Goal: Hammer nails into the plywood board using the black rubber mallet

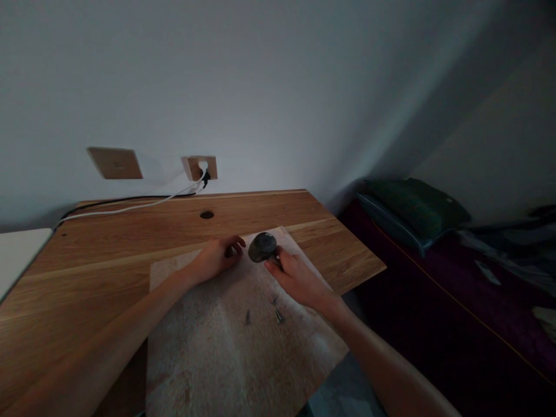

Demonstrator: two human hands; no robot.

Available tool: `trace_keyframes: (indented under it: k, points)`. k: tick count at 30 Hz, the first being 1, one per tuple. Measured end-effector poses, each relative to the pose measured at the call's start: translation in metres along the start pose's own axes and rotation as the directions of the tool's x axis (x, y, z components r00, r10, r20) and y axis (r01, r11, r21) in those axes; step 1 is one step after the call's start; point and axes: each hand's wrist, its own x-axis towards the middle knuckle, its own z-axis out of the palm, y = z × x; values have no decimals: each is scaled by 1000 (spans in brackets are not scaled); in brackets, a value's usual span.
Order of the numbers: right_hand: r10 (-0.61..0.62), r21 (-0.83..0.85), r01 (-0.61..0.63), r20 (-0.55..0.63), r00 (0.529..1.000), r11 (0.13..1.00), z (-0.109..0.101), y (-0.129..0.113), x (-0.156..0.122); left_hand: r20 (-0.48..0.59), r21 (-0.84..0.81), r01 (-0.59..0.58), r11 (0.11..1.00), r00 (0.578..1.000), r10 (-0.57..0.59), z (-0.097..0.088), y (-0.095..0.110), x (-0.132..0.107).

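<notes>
My right hand (299, 278) is wrapped around the handle of a mallet (263, 247) with a dark, rounded head. The head is raised over the far part of a worn, pale wooden board (208, 347). My left hand (218, 256) rests near the board's far edge, just left of the mallet head. Its fingers curl downward, and anything between their tips is hidden. Closer to me, a small nail (247, 317) stands or lies on the board. To its right is another nail or small cluster of nails (278, 314), too small to tell apart.
The board lies on a wooden desk (108, 249) with a round cable hole (207, 214). White and black cables (130, 207) run along the wall to a socket (202, 168). A white object (21, 255) sits at left. Right of the desk is a bed (417, 301) with pillows (412, 208).
</notes>
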Motion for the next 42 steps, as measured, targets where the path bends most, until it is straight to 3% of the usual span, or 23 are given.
trace_keyframes:
  k: [4,13,18,21,23,24,26,28,33,36,40,42]
  points:
    - [-10,-58,10,3,1000,998,6,-18,18,-19,27,-10,1000,1000,10,1,0,-1]
    - [21,-76,-20,14,1000,997,14,-21,22,-2,-3,-2,1000,1000,2,4,-4,-1]
    - [14,-55,-15,-12,1000,998,9,-11,11,5,-39,-26,999,1000,27,2,-6,-1]
    - [3,-23,-3,14,1000,1000,6,3,-4,2,51,-24,998,1000,24,-10,8,-2]
    - [14,-33,-12,61,998,999,6,12,-13,88,129,-88,988,993,77,-20,25,-6]
    - [29,-40,-26,72,997,999,6,15,-16,180,144,-145,979,977,118,-23,35,-9]
    - [71,-47,-68,70,995,997,9,19,-21,389,160,-228,960,909,151,-24,55,-18]
    - [105,-50,-103,56,993,993,10,20,-23,489,260,-252,932,867,98,-18,72,-28]
    - [112,-72,-107,66,992,992,9,19,-23,486,417,-281,864,873,49,3,89,-47]
    - [105,-65,-100,71,992,993,9,18,-23,486,409,-310,859,870,82,4,93,-51]
    - [113,-69,-108,66,991,992,11,20,-23,544,409,-358,839,834,91,3,98,-54]
    - [108,-69,-104,63,992,992,13,22,-23,518,411,-353,840,849,104,-1,96,-52]
